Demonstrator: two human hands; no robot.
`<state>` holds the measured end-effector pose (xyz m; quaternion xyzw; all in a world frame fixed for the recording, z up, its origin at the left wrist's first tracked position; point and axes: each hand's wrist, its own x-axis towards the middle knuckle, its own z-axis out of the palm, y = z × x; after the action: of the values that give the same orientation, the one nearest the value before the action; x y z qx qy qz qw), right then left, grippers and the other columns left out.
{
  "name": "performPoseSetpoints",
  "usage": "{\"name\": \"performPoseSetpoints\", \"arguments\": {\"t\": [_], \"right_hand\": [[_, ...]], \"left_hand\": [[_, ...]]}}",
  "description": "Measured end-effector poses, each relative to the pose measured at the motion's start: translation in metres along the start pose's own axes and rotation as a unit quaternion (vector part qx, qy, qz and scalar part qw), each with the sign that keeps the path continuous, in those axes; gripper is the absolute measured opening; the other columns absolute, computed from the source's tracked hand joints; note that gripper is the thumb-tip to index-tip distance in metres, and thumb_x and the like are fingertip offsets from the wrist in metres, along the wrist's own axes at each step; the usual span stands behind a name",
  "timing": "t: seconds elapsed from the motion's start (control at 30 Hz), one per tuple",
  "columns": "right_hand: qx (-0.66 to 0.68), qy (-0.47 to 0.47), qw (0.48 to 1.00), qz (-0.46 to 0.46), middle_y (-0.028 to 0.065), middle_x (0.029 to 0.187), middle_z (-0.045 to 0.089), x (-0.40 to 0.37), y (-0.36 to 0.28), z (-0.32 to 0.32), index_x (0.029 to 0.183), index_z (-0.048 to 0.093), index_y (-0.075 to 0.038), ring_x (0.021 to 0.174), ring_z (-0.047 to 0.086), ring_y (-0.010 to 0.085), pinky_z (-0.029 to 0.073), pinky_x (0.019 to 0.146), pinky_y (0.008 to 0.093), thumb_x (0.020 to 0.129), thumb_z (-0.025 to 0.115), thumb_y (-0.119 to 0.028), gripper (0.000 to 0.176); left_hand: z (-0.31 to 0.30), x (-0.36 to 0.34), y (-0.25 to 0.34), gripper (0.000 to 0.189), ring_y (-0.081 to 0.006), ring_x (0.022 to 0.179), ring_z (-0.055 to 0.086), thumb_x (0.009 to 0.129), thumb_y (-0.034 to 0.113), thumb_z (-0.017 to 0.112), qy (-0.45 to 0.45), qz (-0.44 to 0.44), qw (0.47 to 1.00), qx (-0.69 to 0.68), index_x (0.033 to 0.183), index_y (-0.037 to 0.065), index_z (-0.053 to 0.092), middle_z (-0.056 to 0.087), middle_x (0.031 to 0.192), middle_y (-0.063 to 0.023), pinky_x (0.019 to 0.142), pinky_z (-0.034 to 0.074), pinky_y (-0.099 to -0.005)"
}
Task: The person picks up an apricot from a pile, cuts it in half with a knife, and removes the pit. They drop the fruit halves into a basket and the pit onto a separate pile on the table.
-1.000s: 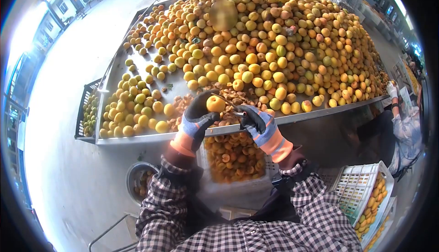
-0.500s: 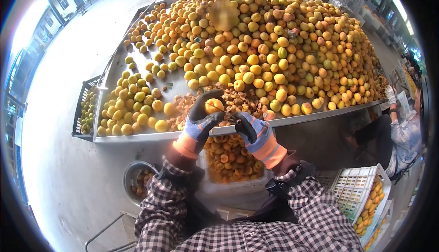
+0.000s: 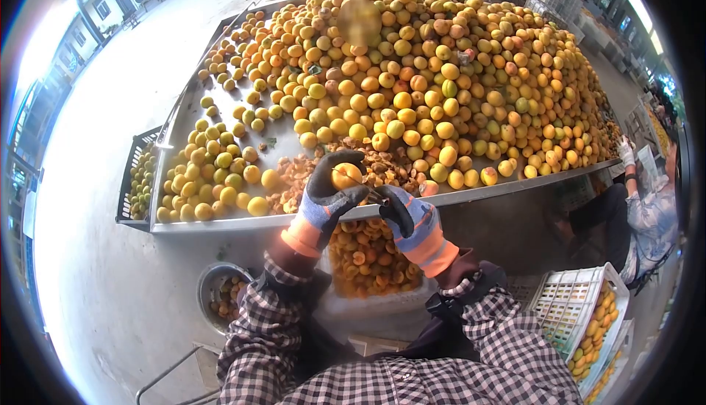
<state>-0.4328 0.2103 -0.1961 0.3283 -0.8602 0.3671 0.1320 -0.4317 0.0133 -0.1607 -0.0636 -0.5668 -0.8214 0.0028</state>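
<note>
Wrapped in the black fingers of its glove, my left hand [image 3: 321, 197] holds a yellow-orange apricot [image 3: 346, 176] above the near edge of the metal table. My right hand [image 3: 413, 222], gloved the same way, is closed just to the right, pinching a thin small knife [image 3: 373, 194] whose tip points at the fruit. The fingers partly hide this tool. Behind the hands lie brownish apricot scraps [image 3: 386, 164]. Directly below, apricot halves [image 3: 375, 265] fill a white-lined container against the table front.
A big heap of apricots [image 3: 441, 89] covers the metal table [image 3: 213, 224]. A black crate [image 3: 126, 184] stands at its left end. On the floor are a metal bowl [image 3: 208, 295] and, at right, white crates [image 3: 562, 309] of apricots. Another person [image 3: 651, 217] sits at right.
Both hands stay close together over the table edge, the left shifting slightly right with the apricot. My right hand has turned a little, and less of the knife shows.
</note>
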Motion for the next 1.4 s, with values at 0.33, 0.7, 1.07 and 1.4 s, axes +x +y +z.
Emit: {"name": "performPoseSetpoints", "arguments": {"t": [0.33, 0.7, 1.07, 1.4], "right_hand": [[-0.080, 0.005, 0.996, -0.026, 0.0118, 0.112, 0.065, -0.002, -0.005, 0.002, 0.124, 0.055, -0.008, 0.095, 0.065, 0.0299, 0.031, 0.100, 0.0564, 0.085, 0.058, -0.010, 0.039], [0.025, -0.014, 1.000, 0.013, 0.0177, 0.110, 0.063, -0.005, -0.005, 0.012, 0.127, 0.052, -0.005, 0.091, 0.063, 0.0357, 0.052, 0.078, 0.0421, 0.084, 0.058, -0.009, 0.043], [-0.006, -0.001, 1.000, 0.000, 0.0176, 0.105, 0.063, -0.002, -0.010, 0.011, 0.125, 0.050, -0.003, 0.093, 0.063, 0.0361, 0.052, 0.077, 0.0420, 0.087, 0.056, -0.009, 0.039], [0.052, 0.024, 0.997, 0.043, 0.0191, 0.085, 0.064, -0.008, -0.010, 0.021, 0.121, 0.047, -0.005, 0.078, 0.063, 0.0395, 0.050, 0.065, 0.0453, 0.089, 0.057, -0.015, 0.035]], "left_hand": [[0.004, 0.005, -0.016, 0.050, -0.0113, 0.096, 0.058, 0.075, 0.003, 0.079, 0.039, 0.035, 0.998, 0.030, 0.119, 0.004, 0.055, 0.059, 0.106, -0.0024, 0.085, 0.049, -0.0258], [0.017, -0.004, -0.006, 0.041, -0.0139, 0.093, 0.059, 0.074, 0.003, 0.073, 0.075, 0.014, 0.997, -0.003, 0.112, 0.004, 0.058, 0.061, 0.103, -0.0031, 0.084, 0.049, -0.0277], [0.013, -0.005, -0.009, 0.044, -0.0174, 0.104, 0.061, 0.081, 0.007, 0.074, 0.012, -0.002, 0.997, -0.074, 0.120, 0.003, 0.054, 0.061, 0.109, -0.0070, 0.086, 0.051, -0.0294], [0.030, -0.009, -0.022, 0.048, -0.0276, 0.116, 0.058, 0.092, 0.030, 0.063, -0.001, -0.076, 0.953, -0.294, 0.128, 0.001, 0.052, 0.061, 0.122, -0.0168, 0.094, 0.048, -0.0369]]}}
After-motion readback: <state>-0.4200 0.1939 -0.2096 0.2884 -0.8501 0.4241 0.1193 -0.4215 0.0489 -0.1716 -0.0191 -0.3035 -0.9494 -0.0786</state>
